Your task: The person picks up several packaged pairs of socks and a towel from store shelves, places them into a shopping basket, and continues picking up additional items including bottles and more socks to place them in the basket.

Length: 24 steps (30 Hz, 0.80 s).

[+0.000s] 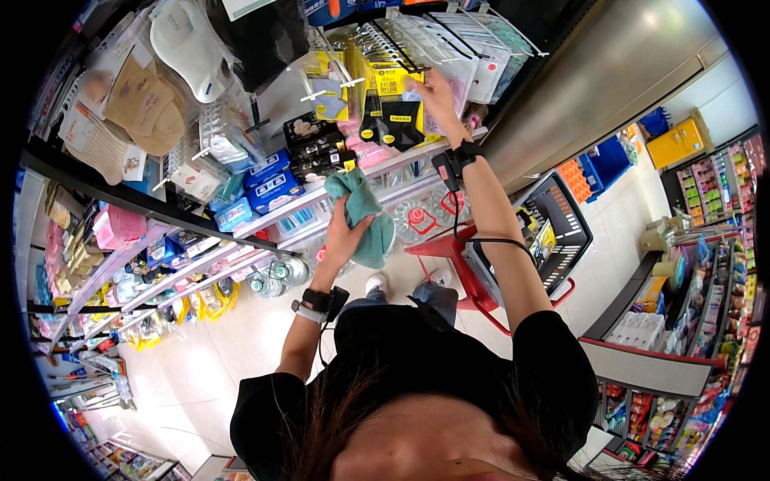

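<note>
My left hand (347, 230) is closed round a folded green cloth (371, 236), held in front of the lower shelf. Its thumb presses over the side of the cloth. Up at the hanging rack, my right hand (435, 98) has its bent fingers on the edge of a yellow-and-black packet (391, 100), which hangs from a hook. The fingertips partly overlap the yellow card, so the exact grip is hard to see. To the right of that hand hang several clear packs (485, 72) with white cards. Black strapped devices with cables sit on both wrists.
Black boxes (314, 144) and blue packs (273, 188) fill the shelf below the hooks. A red cart with a black basket (561, 228) stands close at my right. A metal pillar (593, 72) rises beside the rack. Large water bottles (413, 223) stand on the floor under the shelf.
</note>
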### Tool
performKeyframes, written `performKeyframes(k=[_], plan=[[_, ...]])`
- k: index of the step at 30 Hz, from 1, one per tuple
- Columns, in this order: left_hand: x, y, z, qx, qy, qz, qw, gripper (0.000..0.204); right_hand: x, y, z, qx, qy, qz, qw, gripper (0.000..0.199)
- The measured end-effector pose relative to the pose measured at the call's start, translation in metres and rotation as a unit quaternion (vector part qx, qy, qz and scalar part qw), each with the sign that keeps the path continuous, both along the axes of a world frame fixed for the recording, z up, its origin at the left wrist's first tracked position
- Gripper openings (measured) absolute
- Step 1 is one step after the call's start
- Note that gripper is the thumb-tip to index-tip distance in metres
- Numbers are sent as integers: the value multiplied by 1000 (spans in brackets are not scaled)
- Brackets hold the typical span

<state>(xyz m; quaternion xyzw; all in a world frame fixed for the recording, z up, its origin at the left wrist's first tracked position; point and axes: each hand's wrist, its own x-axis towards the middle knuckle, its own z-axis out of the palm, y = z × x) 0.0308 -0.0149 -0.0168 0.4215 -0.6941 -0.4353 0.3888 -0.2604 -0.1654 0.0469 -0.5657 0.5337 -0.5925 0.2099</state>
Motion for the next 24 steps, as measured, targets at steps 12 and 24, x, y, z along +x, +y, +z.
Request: performKeyframes(k=[12,24], plan=[[-42,14,12,-40,-4,-132,990,59,28,233,-95,70,207,-293,931,32],[-98,36,16,-47,-50,-317,946,39,-76,404,-166,586,60,-448,672,100]])
